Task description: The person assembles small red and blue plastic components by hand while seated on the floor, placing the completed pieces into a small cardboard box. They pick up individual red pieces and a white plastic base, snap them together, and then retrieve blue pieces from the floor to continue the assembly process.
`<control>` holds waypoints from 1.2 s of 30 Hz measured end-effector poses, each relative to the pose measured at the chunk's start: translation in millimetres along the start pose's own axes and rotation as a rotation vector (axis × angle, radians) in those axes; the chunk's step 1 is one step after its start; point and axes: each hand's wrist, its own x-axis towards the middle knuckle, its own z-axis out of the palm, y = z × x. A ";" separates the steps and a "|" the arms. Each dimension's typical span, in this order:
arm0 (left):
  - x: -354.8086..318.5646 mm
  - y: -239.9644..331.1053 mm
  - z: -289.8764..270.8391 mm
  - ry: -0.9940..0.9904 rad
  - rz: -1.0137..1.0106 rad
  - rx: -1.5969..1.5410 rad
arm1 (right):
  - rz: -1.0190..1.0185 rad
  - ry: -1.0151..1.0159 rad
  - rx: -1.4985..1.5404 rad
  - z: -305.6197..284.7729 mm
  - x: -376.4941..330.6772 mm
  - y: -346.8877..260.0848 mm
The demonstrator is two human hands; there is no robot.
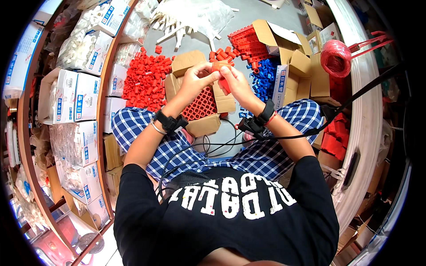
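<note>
Head view, grey floor [262, 13], red fittings [146, 80], shelved white boxes [75, 97]

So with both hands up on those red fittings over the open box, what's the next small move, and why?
Probably lower the red fittings into the cardboard box. The left hand and right hand grip them together directly above it, and the box already holds neat rows of red fittings.
</note>
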 end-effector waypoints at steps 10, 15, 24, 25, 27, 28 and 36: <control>5.0 4.5 -4.9 -0.114 -0.151 -0.074 | 0.019 -0.004 0.066 -4.4 1.4 7.7; 7.0 5.3 -5.6 -0.028 -0.054 -0.118 | -0.109 -0.041 -0.263 -5.4 1.4 13.2; 3.3 -8.6 1.5 0.042 -0.022 0.132 | -0.299 -0.038 -0.339 2.2 -3.9 10.5; 4.6 -11.4 0.6 0.068 0.015 0.183 | -0.300 -0.038 -0.338 3.9 -4.5 10.3; 5.2 -15.4 -0.2 0.093 0.051 0.234 | -0.327 -0.098 -0.286 6.2 -5.8 9.3; 4.8 -16.5 -0.1 0.121 0.093 0.311 | -0.326 -0.098 -0.286 6.3 -6.6 7.6; -6.0 -3.2 6.7 0.133 0.109 0.537 | -0.277 -0.056 -0.536 7.0 -11.1 18.2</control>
